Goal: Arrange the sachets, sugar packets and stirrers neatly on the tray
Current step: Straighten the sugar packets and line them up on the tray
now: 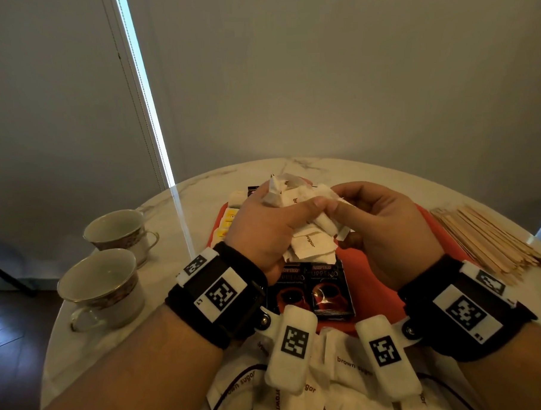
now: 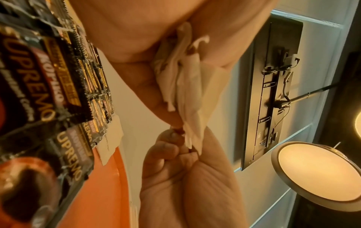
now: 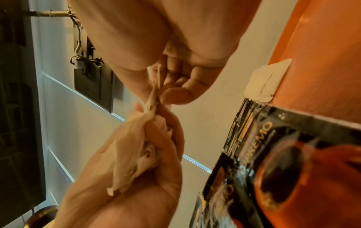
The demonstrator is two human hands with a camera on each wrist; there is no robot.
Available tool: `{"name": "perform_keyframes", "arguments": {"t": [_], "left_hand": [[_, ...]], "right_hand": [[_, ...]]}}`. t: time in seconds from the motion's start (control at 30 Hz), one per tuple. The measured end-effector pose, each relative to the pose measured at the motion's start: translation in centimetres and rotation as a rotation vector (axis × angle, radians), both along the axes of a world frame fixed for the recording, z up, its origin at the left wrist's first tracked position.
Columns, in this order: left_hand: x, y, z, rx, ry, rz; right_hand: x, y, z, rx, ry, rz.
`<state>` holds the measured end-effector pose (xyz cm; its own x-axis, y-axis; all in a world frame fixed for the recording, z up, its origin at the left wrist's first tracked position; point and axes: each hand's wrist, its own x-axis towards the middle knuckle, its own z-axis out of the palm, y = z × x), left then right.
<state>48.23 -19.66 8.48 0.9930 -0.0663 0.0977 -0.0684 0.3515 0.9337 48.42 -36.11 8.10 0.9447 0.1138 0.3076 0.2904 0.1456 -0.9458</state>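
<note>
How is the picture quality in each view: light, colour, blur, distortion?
Head view: dim, bright strip at the window edge, wide-angle bending of the table rim. Left wrist view: warm orange cast, glaring lamp, coffee sachets close and blurred. Right wrist view: same warm cast, the near coffee sachet out of focus.

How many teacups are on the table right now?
2. Both stand on the marble table, left of the red tray: one teacup farther back, the other teacup nearer the person, close together. The arms could hide others.
</note>
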Motion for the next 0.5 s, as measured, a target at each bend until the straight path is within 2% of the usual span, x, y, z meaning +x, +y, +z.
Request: {"name": "perform_keyframes", "arguments": {"t": [0.23,0.37,0.5], "left_hand": [[0.32,0.33,-0.05,-0.069,-0.003,0.141],[0.19,0.14,-0.05,-0.061,-0.014,0.176],[0.29,0.03,-0.19,-0.046,-0.005,0.195]], "right_hand": [[0.13,0.14,0.06,0.089,0.096,0.047],[0.14,0.17,0.17,0.166,0.1,-0.071],[0.1,0.28,0.27,0.163,0.137,-0.102]]}}
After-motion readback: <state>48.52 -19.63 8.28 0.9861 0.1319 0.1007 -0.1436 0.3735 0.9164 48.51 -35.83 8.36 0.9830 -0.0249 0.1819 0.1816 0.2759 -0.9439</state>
